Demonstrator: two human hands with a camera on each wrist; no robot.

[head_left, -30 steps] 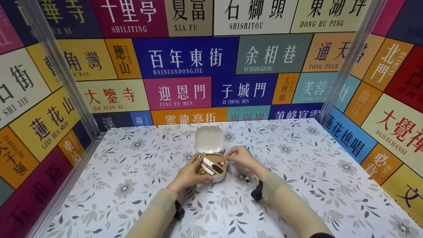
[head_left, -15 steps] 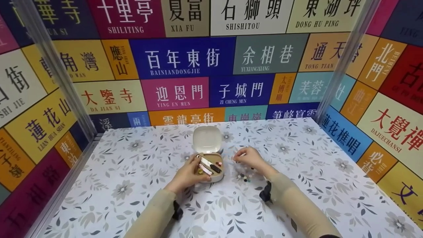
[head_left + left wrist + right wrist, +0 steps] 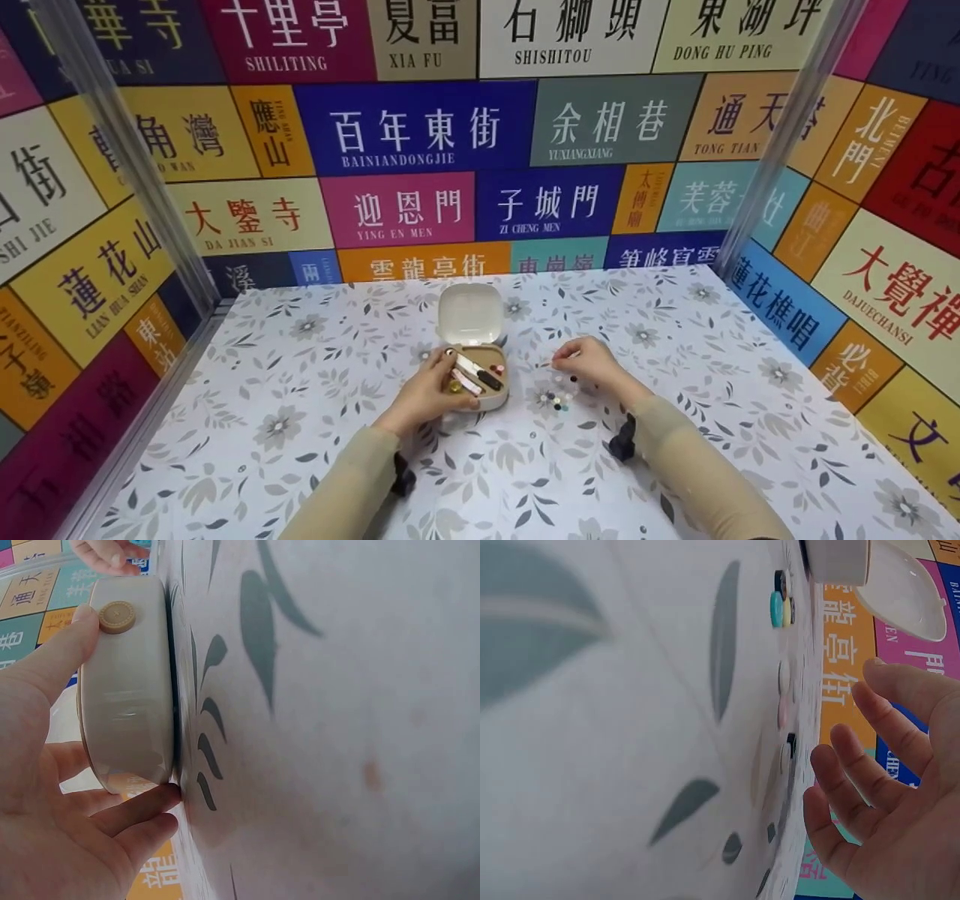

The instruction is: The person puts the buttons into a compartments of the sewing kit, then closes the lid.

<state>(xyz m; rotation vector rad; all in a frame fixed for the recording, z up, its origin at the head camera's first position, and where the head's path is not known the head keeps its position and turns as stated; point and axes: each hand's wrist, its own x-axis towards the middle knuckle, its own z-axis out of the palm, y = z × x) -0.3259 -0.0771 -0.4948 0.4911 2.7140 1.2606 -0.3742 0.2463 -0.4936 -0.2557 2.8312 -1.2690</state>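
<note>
A cream lidded case (image 3: 491, 403) stands open on the table, its lid (image 3: 470, 313) tipped back. Inside lie a slim white-and-black tool (image 3: 480, 371), a pink-and-white strip (image 3: 466, 382), a small yellow piece (image 3: 455, 387) and small red and pink pieces (image 3: 497, 370). My left hand (image 3: 424, 390) grips the case from its left side, thumb by the tan round catch (image 3: 117, 616). To the right, my right hand (image 3: 596, 367) hovers above loose small buttons (image 3: 556, 403), fingers loosely bent. In the right wrist view, nothing shows between thumb and forefinger.
White cloth with grey leaves and flowers covers the table (image 3: 300, 472). A wall of coloured sign panels (image 3: 420, 127) rises behind it and at both sides. Clear upright posts (image 3: 787, 142) stand at the back corners.
My right hand has moved right, from the case's right edge to above the loose buttons. My left hand stays on the case.
</note>
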